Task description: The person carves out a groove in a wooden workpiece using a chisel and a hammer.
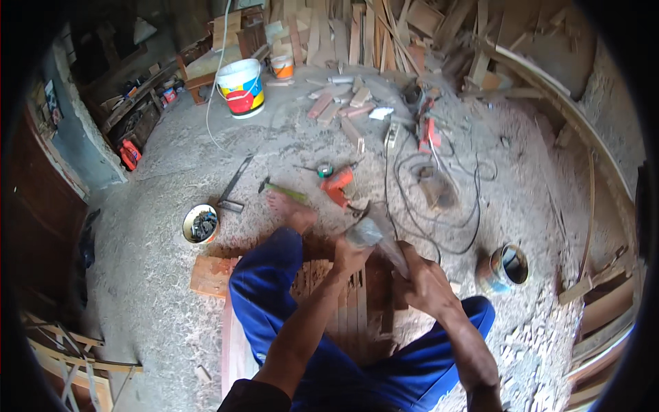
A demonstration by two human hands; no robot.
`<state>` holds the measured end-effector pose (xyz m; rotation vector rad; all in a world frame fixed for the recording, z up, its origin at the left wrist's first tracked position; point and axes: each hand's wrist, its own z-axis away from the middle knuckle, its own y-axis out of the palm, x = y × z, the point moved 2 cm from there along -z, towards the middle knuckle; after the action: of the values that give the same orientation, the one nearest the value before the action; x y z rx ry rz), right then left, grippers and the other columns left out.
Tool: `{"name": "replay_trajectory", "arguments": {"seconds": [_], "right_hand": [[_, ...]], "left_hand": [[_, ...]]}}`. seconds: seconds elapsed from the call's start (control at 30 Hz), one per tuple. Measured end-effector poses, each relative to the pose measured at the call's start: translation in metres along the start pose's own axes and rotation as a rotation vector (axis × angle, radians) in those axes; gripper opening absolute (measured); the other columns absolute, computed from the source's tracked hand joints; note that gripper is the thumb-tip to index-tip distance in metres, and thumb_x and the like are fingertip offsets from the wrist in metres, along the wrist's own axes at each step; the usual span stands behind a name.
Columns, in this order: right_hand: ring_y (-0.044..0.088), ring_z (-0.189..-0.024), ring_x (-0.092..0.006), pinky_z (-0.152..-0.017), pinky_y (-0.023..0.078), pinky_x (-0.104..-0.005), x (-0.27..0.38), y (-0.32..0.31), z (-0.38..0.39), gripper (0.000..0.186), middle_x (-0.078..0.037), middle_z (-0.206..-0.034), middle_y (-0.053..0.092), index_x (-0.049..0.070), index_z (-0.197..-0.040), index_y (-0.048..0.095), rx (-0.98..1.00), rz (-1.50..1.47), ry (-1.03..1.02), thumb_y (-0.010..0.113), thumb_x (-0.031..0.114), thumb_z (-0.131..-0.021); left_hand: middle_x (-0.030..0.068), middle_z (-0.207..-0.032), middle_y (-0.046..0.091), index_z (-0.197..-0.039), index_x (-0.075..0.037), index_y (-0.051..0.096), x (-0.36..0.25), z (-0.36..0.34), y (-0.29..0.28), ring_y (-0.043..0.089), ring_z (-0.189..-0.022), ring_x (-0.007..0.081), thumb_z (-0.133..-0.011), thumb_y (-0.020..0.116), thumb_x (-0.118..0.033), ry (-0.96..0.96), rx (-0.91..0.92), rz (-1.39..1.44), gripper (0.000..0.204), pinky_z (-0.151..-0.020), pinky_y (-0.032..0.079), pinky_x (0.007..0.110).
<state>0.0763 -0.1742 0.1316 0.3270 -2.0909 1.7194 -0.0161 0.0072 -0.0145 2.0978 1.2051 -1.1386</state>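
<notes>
My left hand (351, 255) is closed round a pale grey, rounded lump (364, 233), its exact kind unclear. A long grey, slightly shiny piece (391, 250) slants down from beside the lump into my right hand (424, 281), whose fingers are wrapped on its lower end. Both are smeared, and I cannot tell whether they are joined. Below my hands, between my blue-trousered legs, lie several wooden slats (352, 305). Just beyond my hands an orange power drill (337, 185) rests on the floor. A hammer with a green handle (287, 192) lies by my bare foot.
A try square (237, 182) and a tub of dark hardware (204, 225) lie left; a tin (509, 266) stands right. Black cables (473, 206) loop near a red power tool (429, 135). Farther off are wood offcuts (343, 106) and a white bucket (240, 86).
</notes>
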Motion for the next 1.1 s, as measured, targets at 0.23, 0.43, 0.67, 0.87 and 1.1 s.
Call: {"name": "replay_trajectory", "arguments": {"seconds": [0.23,0.43,0.67,0.87,1.1], "right_hand": [[0.054,-0.051,-0.0164,-0.069,0.052,-0.0364,0.069,-0.102,-0.031,0.015,-0.008,-0.068,0.063,0.003,-0.091,0.053,-1.055,-0.402,-0.110,0.056,0.017,-0.097],[0.067,-0.069,-0.0465,-0.060,0.055,-0.0523,-0.032,0.076,0.010,0.049,-0.029,-0.083,0.066,0.001,-0.132,0.041,0.111,0.248,0.139,0.057,0.008,-0.087],[0.067,-0.074,-0.0479,-0.065,0.055,-0.0539,-0.004,0.027,0.001,0.058,-0.031,-0.081,0.066,0.002,-0.135,0.038,0.016,-0.165,0.209,0.063,0.007,-0.083],[0.068,-0.070,-0.0429,-0.064,0.057,-0.0512,-0.043,0.035,-0.034,0.065,-0.026,-0.086,0.068,-0.001,-0.134,0.039,0.111,0.113,0.050,0.069,0.005,-0.076],[0.070,-0.072,-0.0309,-0.066,0.055,-0.0432,-0.037,0.052,0.018,0.060,-0.021,-0.081,0.070,0.002,-0.142,0.042,0.085,-0.574,0.630,0.065,0.013,-0.087]], "left_hand": [[0.0105,-0.092,0.073,-0.101,0.000,0.068,0.010,0.006,-0.008,0.071,-0.082,0.0205,-0.075,0.080,-0.006,-0.037,-0.060,-0.043,0.029,-0.076,0.056,0.035],[0.0077,-0.095,0.073,-0.096,-0.001,0.068,0.021,0.036,0.003,0.070,-0.090,0.0174,-0.075,0.083,-0.006,-0.348,-0.025,0.291,0.027,-0.091,0.052,0.032],[0.0063,-0.083,0.074,-0.086,-0.003,0.071,0.022,-0.018,-0.001,0.066,-0.072,0.0143,-0.084,0.072,-0.007,-0.299,0.052,-0.047,0.004,-0.062,0.050,0.034],[0.0032,-0.083,0.072,-0.090,-0.003,0.072,0.012,-0.027,0.026,0.066,-0.075,0.0144,-0.087,0.069,-0.010,-0.361,-0.264,0.441,0.008,-0.065,0.051,0.032],[0.0069,-0.066,0.060,-0.074,-0.005,0.060,0.112,-0.086,0.003,0.060,-0.054,0.0214,-0.083,0.070,-0.009,-0.664,-0.077,0.107,0.014,-0.047,0.046,0.037]]}}
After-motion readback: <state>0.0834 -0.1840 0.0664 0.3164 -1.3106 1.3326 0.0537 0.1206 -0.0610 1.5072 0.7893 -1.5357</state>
